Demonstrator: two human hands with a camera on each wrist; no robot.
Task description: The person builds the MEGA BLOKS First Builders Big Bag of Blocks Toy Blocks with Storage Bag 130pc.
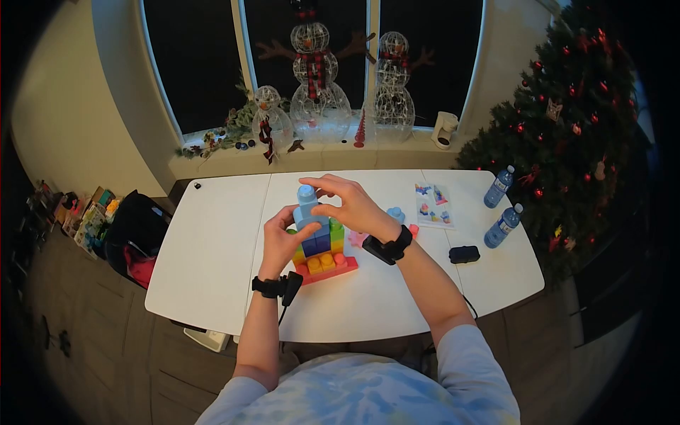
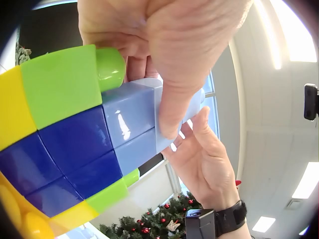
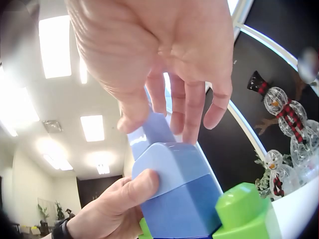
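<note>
A tower of toy building blocks (image 1: 316,246) stands on the table, its red base (image 1: 344,269) at the bottom under yellow, green and dark blue blocks. Light blue blocks (image 2: 130,110) form its upper middle. My left hand (image 1: 282,239) grips this light blue part, the thumb across its near face and fingers behind. At the very top, my right hand (image 1: 354,211) holds a narrower light blue block (image 3: 155,131) between thumb and fingers. That block sits over a slope-topped light blue block (image 3: 169,162). A green block (image 3: 242,209) flanks the tower's side.
Pink pieces (image 1: 356,239) and another light blue block (image 1: 396,214) lie right of the tower. A picture sheet (image 1: 433,205), two water bottles (image 1: 499,187) (image 1: 503,227) and a black case (image 1: 464,254) are on the table's right side. Wire snowmen (image 1: 319,92) line the windowsill beyond.
</note>
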